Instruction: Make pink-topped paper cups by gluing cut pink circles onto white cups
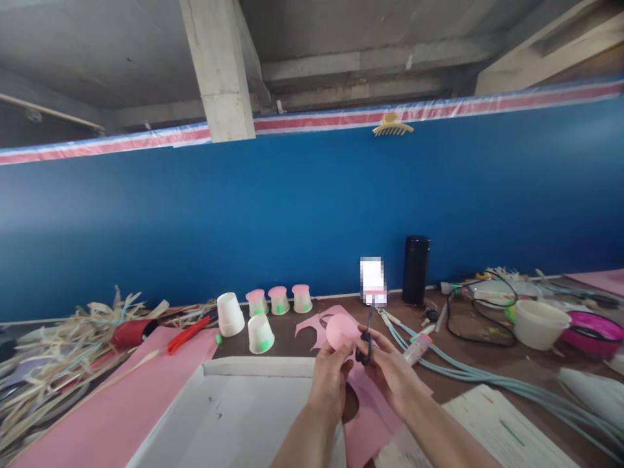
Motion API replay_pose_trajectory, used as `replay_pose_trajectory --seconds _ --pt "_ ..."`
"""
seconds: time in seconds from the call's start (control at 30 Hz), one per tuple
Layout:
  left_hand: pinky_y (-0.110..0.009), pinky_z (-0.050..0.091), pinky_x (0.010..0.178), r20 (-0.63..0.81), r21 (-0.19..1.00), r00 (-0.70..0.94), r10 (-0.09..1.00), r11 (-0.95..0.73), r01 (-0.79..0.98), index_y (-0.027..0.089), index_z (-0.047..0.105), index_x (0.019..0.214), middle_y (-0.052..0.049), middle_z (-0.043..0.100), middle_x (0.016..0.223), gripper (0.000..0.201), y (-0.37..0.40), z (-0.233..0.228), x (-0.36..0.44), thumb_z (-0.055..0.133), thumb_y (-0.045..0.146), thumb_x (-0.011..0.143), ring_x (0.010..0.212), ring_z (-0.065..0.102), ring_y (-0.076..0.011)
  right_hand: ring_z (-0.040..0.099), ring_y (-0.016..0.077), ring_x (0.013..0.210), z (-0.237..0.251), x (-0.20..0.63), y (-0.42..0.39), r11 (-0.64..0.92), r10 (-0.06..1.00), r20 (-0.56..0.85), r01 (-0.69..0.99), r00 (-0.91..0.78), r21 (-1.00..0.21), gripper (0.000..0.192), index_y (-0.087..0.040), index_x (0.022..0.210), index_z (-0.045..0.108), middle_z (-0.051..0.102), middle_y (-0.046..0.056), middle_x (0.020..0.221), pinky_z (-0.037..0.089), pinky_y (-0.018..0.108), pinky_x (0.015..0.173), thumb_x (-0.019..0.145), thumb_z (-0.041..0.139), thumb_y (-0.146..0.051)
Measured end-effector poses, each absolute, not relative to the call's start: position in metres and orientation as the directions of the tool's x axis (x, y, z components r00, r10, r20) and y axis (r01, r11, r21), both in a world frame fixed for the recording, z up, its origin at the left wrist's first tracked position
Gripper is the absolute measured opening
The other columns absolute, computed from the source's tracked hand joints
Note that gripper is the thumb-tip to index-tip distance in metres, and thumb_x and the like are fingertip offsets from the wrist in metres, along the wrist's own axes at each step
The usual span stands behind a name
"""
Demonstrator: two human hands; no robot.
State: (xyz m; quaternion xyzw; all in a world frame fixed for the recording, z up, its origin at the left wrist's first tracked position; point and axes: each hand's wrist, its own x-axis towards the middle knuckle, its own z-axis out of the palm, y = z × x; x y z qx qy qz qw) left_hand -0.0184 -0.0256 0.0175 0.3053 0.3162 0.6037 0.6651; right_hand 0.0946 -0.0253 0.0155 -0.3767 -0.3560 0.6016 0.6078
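Observation:
Between the fingers of my left hand (333,376) is a round pink paper disc (340,330), held upright. My right hand (385,367) grips scissors by their dark handles (363,348), and the blades point up and away, just right of the disc. Beneath both hands lies a pink paper sheet (373,413) with rounded holes cut in it. Off to the left, three paper cups with pink tops (279,300) stand in a row. Nearer to me is a white cup with a green patch (260,333), next to upside-down white cups (230,314).
A white shallow tray (253,416) fills the front left, beside pink sheets (97,416) and heaped paper strips (63,351). A black flask (416,270) stands against the blue partition (312,214). Rightward lie pale blue cords (487,377), printed papers (492,422) and a white tub (541,325).

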Motion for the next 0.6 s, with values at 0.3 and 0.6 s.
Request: replay_pose_trajectory --seconds 0.3,0.6 --pt "-0.023 0.037 0.070 -0.007 0.792 0.151 0.989 0.097 -0.603 0.017 0.069 0.092 -0.008 0.067 0.096 0.029 -0.027 0.016 -0.019 0.074 0.030 0.067 0.079 0.056 -0.0125 0.064 0.0155 0.071 0.023 0.098 -0.025 -0.024 0.999 -0.034 -0.511 0.010 -0.859 0.053 -0.022 0.103 0.060 0.069 -0.001 0.075 0.047 0.024 0.063 0.056 0.082 -0.030" --pt "-0.022 0.040 0.065 -0.022 0.787 0.060 0.998 0.054 -0.614 0.014 0.068 0.085 -0.008 0.065 0.087 0.034 -0.023 0.014 -0.019 0.078 0.037 0.062 0.074 0.056 -0.0126 0.050 0.0091 0.049 0.012 0.099 -0.020 0.086 0.996 0.081 -0.287 0.029 -0.954 0.050 -0.019 0.110 0.058 0.065 -0.002 0.069 0.036 0.022 0.048 0.066 0.074 -0.037"
